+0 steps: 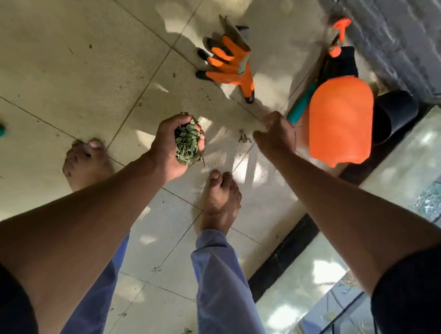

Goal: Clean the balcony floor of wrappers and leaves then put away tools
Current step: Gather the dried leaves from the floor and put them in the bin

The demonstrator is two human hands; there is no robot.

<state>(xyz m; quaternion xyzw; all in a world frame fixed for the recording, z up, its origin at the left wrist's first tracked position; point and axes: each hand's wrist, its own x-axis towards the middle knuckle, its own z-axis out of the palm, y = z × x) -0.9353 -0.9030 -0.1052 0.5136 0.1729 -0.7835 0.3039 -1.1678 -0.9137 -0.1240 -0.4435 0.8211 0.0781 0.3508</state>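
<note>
My left hand (171, 146) is curled around a clump of green leaves (187, 145), palm up, the grip closed on them above the tiled balcony floor (61, 70). My right hand (276, 134) reaches low toward the floor, fingers bent downward; I cannot tell whether its grip holds anything. A small scrap of leaf litter (243, 136) lies on the tile just beside its fingertips. Just beyond that hand stands an orange pressure sprayer (339, 119) with a teal-handled tool (302, 103) against it and a black pot (394, 113) on its far side. Orange garden gloves (230, 62) lie further out. My 2 bare feet (220, 196) stand on the tiles.
</note>
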